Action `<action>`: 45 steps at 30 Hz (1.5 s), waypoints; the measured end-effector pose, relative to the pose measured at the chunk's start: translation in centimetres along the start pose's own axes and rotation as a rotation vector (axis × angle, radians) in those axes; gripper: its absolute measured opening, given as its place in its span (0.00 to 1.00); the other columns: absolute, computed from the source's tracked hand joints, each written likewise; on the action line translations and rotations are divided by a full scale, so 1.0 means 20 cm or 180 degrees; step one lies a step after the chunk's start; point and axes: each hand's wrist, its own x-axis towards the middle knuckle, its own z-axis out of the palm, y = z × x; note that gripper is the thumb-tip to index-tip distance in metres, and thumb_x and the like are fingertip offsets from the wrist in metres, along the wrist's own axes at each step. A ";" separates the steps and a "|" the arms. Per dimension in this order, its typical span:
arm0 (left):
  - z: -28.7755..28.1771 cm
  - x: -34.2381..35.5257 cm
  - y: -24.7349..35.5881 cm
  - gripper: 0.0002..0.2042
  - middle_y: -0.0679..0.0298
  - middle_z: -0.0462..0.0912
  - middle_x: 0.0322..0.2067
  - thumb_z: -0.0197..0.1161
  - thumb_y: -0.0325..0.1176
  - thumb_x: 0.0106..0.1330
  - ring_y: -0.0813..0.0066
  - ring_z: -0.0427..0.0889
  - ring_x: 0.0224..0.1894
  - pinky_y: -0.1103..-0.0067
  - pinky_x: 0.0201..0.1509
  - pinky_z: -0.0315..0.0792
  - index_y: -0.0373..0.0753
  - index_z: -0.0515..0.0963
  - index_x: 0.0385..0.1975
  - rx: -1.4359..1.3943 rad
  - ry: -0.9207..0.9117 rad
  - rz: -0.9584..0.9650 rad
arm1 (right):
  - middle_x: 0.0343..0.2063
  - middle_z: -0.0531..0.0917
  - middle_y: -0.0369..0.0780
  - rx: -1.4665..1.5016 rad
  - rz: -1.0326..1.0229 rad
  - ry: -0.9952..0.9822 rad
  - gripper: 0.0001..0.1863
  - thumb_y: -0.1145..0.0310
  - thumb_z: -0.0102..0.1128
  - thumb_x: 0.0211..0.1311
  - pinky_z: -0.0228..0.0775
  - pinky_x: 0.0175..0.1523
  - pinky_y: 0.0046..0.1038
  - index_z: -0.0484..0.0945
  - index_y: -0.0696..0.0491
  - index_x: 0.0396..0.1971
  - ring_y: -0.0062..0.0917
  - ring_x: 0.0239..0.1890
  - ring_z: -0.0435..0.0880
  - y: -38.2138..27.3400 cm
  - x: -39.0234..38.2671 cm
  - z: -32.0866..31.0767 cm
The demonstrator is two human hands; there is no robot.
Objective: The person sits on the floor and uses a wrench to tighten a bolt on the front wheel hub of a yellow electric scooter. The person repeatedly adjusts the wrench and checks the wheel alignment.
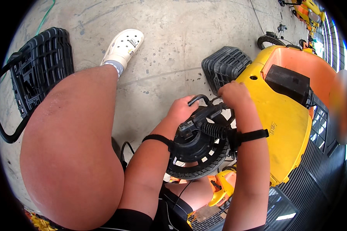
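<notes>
Between my forearms is a black scooter wheel (199, 169) with a ribbed tyre, a coil-spring shock absorber (213, 130) and a black metal frame around it. My left hand (182, 110) is closed round a bent black tube (199, 98) at the far side of the wheel. My right hand (234, 94) is closed at the frame's far end, beside the yellow scooter body (282, 120). What its fingers hold, if anything, is hidden. That body lies right of the wheel, with a black box (288, 82) in its orange inner tub (297, 61).
A black plastic crate (223, 65) stands on the concrete floor (169, 42) beyond my right hand. Another black slatted basket (42, 65) with a bent tube lies at far left, past my bare knee and white clog (123, 48). More yellow scooter parts (310, 13) lie far right.
</notes>
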 end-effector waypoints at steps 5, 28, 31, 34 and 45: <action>0.01 0.00 -0.01 0.16 0.57 0.84 0.30 0.63 0.42 0.67 0.67 0.81 0.31 0.73 0.41 0.75 0.42 0.82 0.50 -0.0111 -0.0016 -0.0062 | 0.44 0.87 0.32 -0.0130 -0.0185 -0.0066 0.13 0.67 0.56 0.63 0.68 0.59 0.36 0.89 0.35 0.40 0.29 0.55 0.79 -0.01 0.01 -0.01; 0.00 0.00 -0.01 0.19 0.61 0.85 0.32 0.64 0.44 0.68 0.74 0.81 0.34 0.76 0.44 0.75 0.40 0.81 0.53 0.0193 0.0003 0.0004 | 0.46 0.88 0.37 0.0208 -0.0164 -0.0369 0.17 0.68 0.53 0.61 0.65 0.65 0.36 0.88 0.37 0.43 0.35 0.54 0.82 0.01 -0.03 0.00; -0.01 -0.03 0.06 0.19 0.61 0.85 0.32 0.64 0.45 0.68 0.74 0.81 0.34 0.75 0.45 0.75 0.40 0.81 0.53 0.0224 -0.0039 -0.0107 | 0.45 0.88 0.37 0.0047 -0.0132 -0.0355 0.16 0.67 0.51 0.62 0.65 0.65 0.37 0.88 0.40 0.41 0.33 0.53 0.84 0.01 -0.03 -0.01; 0.01 0.00 0.01 0.19 0.61 0.85 0.32 0.64 0.45 0.68 0.73 0.81 0.34 0.75 0.45 0.75 0.41 0.81 0.53 0.0206 0.0035 -0.0052 | 0.43 0.89 0.38 0.0031 -0.0003 -0.0404 0.16 0.67 0.50 0.63 0.64 0.65 0.37 0.88 0.43 0.40 0.33 0.51 0.86 -0.02 -0.05 -0.01; 0.05 0.02 0.03 0.19 0.55 0.87 0.37 0.65 0.45 0.67 0.68 0.84 0.37 0.74 0.47 0.75 0.42 0.81 0.53 0.0265 -0.0108 -0.0033 | 0.29 0.84 0.40 -0.0718 0.2438 0.0453 0.22 0.64 0.50 0.66 0.76 0.26 0.21 0.78 0.69 0.47 0.20 0.27 0.86 -0.84 -0.16 0.33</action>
